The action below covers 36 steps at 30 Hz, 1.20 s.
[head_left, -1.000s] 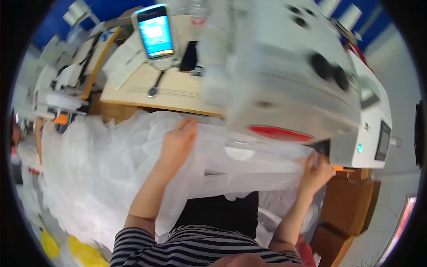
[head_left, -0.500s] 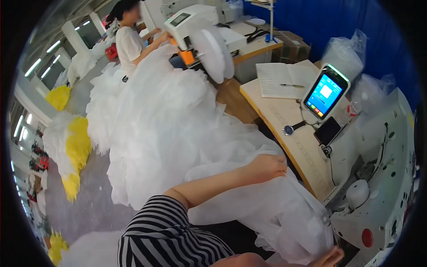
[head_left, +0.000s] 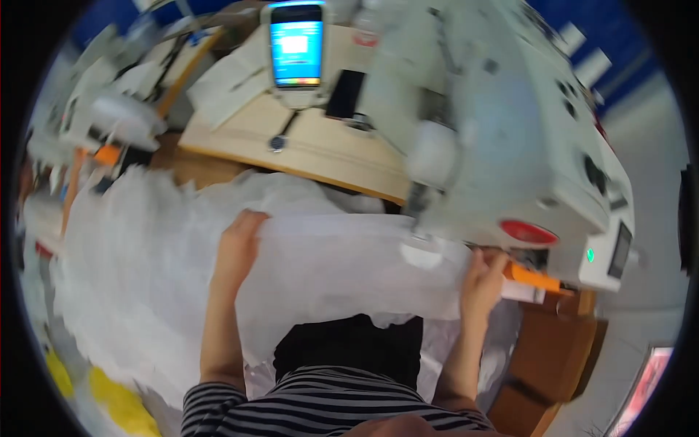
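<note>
Head view: sheer white fabric (head_left: 342, 251), stretched L-R, is pinched by L hand (head_left: 239, 244) & R hand (head_left: 482, 280), latter nearer bulky white machine (head_left: 510, 153).

Bright; soft blur, likely motion; edges bend; blue screen (head_left: 296, 54) glows.

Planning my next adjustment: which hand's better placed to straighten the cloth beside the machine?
Probably the right hand: it's on the white cloth close by the machine; the left hand is farther.
</note>
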Each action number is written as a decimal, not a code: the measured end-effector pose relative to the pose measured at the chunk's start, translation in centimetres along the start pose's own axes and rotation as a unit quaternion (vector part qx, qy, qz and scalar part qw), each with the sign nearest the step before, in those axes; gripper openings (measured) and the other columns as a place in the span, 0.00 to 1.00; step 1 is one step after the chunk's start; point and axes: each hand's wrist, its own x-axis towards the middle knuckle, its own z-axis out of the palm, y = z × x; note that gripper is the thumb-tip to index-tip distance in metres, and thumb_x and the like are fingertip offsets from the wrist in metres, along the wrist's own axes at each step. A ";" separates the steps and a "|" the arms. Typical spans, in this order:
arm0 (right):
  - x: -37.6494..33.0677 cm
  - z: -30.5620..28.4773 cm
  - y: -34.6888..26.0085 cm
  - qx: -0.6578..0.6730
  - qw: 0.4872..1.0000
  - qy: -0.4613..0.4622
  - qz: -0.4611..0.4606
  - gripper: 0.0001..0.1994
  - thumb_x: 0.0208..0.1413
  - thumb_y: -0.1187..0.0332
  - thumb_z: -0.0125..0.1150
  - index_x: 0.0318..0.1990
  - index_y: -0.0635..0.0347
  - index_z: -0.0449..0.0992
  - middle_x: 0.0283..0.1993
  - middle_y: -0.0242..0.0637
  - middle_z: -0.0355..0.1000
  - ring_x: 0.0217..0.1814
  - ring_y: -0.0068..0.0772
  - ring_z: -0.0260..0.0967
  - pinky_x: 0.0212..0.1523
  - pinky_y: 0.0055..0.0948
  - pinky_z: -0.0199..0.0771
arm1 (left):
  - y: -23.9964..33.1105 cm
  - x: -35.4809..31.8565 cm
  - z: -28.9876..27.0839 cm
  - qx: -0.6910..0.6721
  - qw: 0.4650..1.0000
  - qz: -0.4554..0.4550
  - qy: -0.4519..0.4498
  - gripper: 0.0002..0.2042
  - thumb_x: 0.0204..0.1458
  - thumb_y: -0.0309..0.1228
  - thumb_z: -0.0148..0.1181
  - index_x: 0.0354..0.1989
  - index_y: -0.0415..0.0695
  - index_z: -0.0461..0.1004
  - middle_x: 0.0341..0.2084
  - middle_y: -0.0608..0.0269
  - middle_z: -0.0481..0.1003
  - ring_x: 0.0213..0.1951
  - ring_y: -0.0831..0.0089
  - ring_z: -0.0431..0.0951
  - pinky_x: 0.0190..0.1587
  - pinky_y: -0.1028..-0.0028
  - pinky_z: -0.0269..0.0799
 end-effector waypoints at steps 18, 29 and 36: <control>-0.9 -4.6 3.8 0.417 0.893 -0.025 0.166 0.06 0.58 0.68 0.54 0.31 0.58 0.70 0.32 0.26 0.66 0.34 0.15 0.59 0.38 0.16 0.60 | 8.8 6.1 1.2 -0.018 0.995 0.090 -0.043 0.08 0.44 0.16 0.52 0.33 0.39 0.73 0.24 0.60 0.69 0.27 0.66 0.71 0.30 0.76 0.67; 1.2 -5.3 6.6 -0.223 0.944 0.179 -0.165 0.06 0.48 0.70 0.65 0.29 0.61 0.75 0.28 0.43 0.70 0.32 0.43 0.65 0.37 0.37 0.64 | 7.6 5.8 6.3 -0.002 0.994 0.106 0.018 0.09 0.41 0.15 0.53 0.30 0.42 0.69 0.33 0.55 0.74 0.33 0.58 0.76 0.31 0.68 0.72; 3.1 -5.4 11.0 -0.246 0.949 0.155 -0.123 0.16 0.58 0.59 0.54 0.31 0.67 0.75 0.26 0.44 0.72 0.26 0.34 0.69 0.28 0.35 0.71 | 7.4 7.6 8.1 -0.048 0.987 0.132 -0.072 0.08 0.50 0.29 0.50 0.38 0.44 0.71 0.41 0.59 0.72 0.41 0.59 0.73 0.40 0.63 0.72</control>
